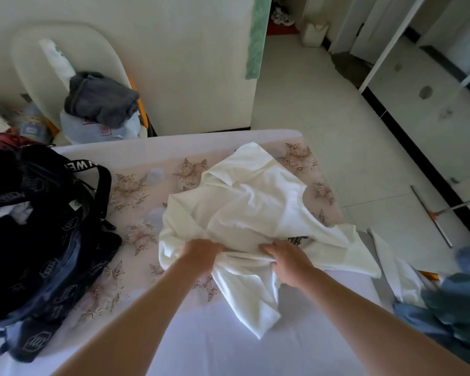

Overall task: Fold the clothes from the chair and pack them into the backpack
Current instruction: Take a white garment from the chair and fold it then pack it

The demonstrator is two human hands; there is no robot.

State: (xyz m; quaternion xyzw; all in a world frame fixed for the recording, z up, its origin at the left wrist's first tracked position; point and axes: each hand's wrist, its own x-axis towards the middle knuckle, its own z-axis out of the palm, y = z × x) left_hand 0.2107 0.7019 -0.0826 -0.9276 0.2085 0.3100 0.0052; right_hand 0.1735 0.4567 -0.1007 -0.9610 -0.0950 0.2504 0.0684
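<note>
A cream white T-shirt (255, 207) lies rumpled on the bed (201, 335), with a dark print partly showing near its middle. My left hand (202, 252) grips a bunch of its fabric at the near left. My right hand (288, 263) clutches the fabric just to the right, fingers curled into the cloth. A black backpack (44, 240) with a white pattern stands open on the bed's left side, dark and white cloth visible inside. A dark grey garment (101, 101) sits on the white chair (65, 50) at the far left.
Blue-grey clothes (451, 308) and a white piece (396, 270) pile at the bed's right edge. A plastic bag (98, 131) lies under the grey garment. A floor squeegee (434, 215) rests on the tiled floor to the right. A wall corner stands behind the bed.
</note>
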